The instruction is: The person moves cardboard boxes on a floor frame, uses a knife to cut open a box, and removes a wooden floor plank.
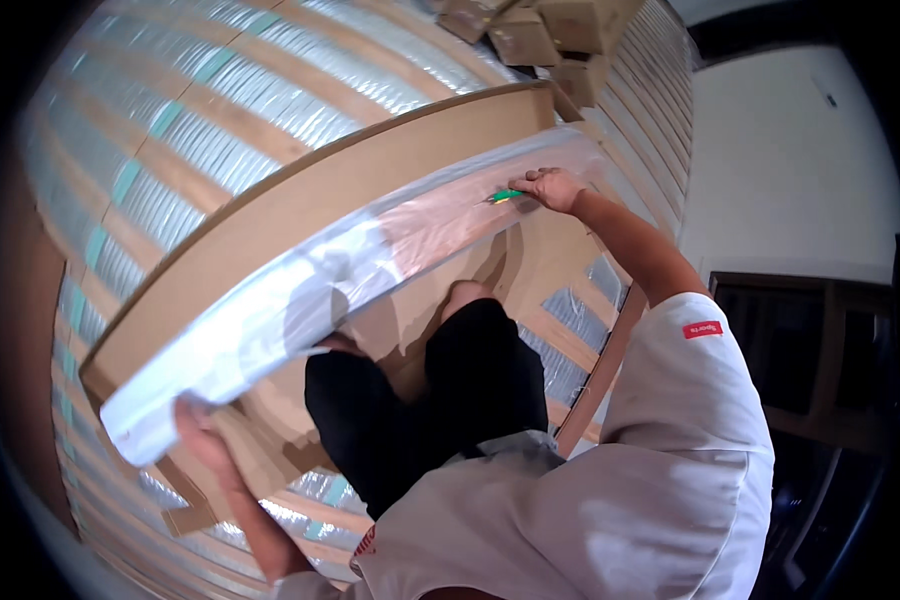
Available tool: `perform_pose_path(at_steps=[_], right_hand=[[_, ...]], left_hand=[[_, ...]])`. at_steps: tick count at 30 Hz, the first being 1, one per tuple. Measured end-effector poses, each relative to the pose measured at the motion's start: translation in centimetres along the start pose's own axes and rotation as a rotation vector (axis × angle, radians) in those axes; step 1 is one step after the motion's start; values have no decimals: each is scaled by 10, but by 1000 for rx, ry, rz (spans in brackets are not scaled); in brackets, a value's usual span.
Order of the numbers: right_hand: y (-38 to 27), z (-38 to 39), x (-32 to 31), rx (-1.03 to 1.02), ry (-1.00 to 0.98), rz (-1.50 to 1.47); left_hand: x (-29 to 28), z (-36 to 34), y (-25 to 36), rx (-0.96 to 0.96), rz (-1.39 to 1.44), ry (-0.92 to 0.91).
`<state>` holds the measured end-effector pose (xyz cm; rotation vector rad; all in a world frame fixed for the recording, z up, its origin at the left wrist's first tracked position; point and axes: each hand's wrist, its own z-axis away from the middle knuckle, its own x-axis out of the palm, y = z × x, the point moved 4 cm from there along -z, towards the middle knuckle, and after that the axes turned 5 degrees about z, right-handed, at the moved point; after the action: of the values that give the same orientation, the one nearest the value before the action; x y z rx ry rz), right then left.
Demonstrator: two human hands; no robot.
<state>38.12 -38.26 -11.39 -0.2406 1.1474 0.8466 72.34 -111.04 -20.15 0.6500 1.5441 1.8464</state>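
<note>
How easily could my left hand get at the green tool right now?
Probably not easily: your left hand is near the opposite end of the long wrapped package, and your right hand holds the green tool.

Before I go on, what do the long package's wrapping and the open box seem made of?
Wrapping: probably plastic film, glossy and translucent; its wrinkles catch glare and pinkish colour shows through. Box: likely cardboard, matte brown, judging by its plain, thin walls.
</note>
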Motion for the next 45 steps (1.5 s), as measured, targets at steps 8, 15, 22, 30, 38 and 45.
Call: perform_pose_path(at_steps=[8,15,22,30,38,45], right_hand=[[175,95,96,141,-37,21],[268,200,159,695,5,138],[1,219,247,1228,436,-774],[-203,250,311,1436,34,-591],[-132,47,48,470,423,-614],[-114,18,41,294,550,-282]], left_hand=[[190,86,4,524,-1197,-353],[200,70,1,469,-1305,-443],[168,103,-8,319,-1207,-527],[200,105,17,610,-1244,-348],[237,83,22,598,-1213,-485],[225,87,16,799,-1074,-462]])
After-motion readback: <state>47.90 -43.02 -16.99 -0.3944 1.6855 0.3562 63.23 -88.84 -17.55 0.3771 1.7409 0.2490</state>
